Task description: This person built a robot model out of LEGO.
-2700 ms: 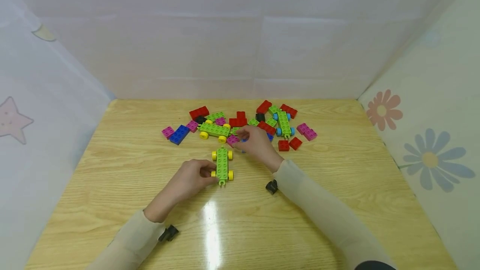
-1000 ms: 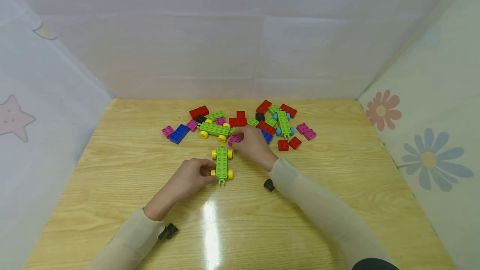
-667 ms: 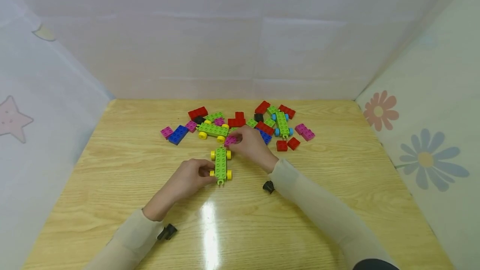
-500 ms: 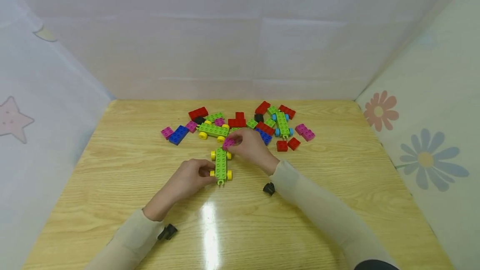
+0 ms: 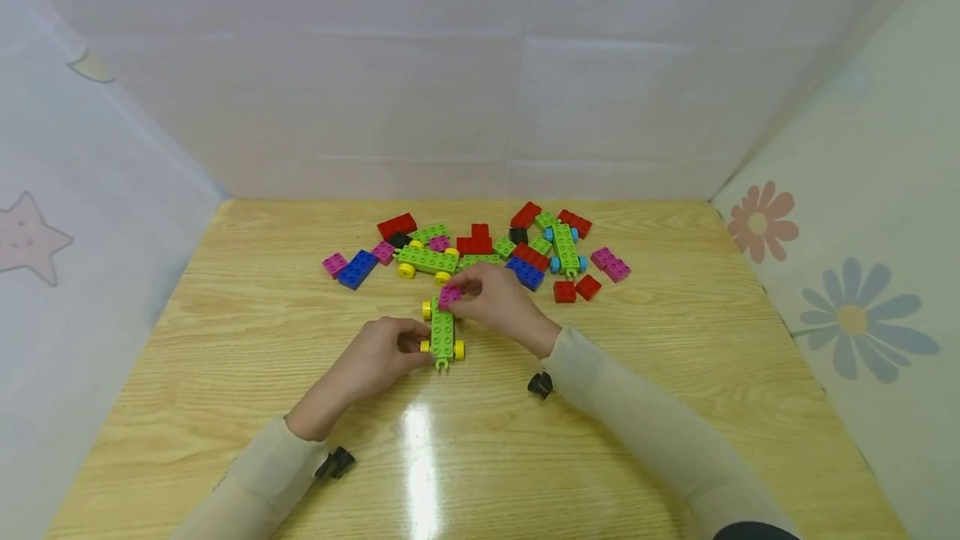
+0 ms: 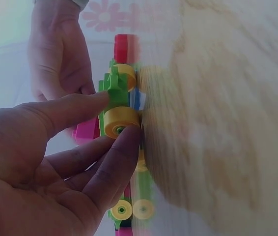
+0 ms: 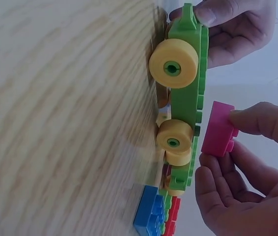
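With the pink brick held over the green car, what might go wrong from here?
The pink brick, pinched by the right hand, looks slightly tilted and is apart from the green car, so it might seat crooked.
The car stands on yellow wheels; if the left hand loosens, it could roll when pressed.
The right hand is near the other car and might nudge it.

Enclosed by a creased off-white back wall [image 5: 420, 90], a pale star-printed left wall [image 5: 97, 215] and a cream flower-printed right wall [image 5: 840, 190], above a glossy yellowish wood-grain surface [image 5: 487, 448] with white glare [image 5: 421, 457].
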A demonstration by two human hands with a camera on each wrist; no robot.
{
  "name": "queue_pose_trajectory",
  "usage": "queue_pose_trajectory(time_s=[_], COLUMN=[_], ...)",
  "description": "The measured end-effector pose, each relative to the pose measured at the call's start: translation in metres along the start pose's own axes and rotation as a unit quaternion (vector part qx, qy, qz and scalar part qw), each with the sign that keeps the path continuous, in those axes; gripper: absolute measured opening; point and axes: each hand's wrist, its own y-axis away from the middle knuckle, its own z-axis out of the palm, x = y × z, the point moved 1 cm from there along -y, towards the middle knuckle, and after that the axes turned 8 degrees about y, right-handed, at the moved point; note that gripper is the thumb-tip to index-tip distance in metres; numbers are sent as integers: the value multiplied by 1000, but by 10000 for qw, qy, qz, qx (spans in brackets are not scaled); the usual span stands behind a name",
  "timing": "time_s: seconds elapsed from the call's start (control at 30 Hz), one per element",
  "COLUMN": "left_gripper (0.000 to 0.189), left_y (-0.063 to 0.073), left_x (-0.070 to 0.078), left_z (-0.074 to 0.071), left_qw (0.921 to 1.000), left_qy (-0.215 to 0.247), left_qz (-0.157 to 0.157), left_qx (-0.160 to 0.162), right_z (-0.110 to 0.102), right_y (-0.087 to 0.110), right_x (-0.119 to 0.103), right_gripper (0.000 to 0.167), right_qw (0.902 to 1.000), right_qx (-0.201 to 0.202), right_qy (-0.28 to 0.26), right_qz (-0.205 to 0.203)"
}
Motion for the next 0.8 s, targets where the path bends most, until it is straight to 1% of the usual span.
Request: queue_pose_trajectory(time_s=[0.43,0.8], left_gripper=[36,36], left_y=[-1,0], left_x=[0,0], left_z=[0,0], left_qw=[10000,10000], left_qy=[-20,-59], left_qz=[-19,-13], left_qx=[10,6], right_z=[4,5], right_y=[3,1], right_x=[-7,-7], right_gripper=[31,28], right_qw=[9992,9970], right_qx=[-248,-332], right_qy=[129,468], right_qz=[-282,-515])
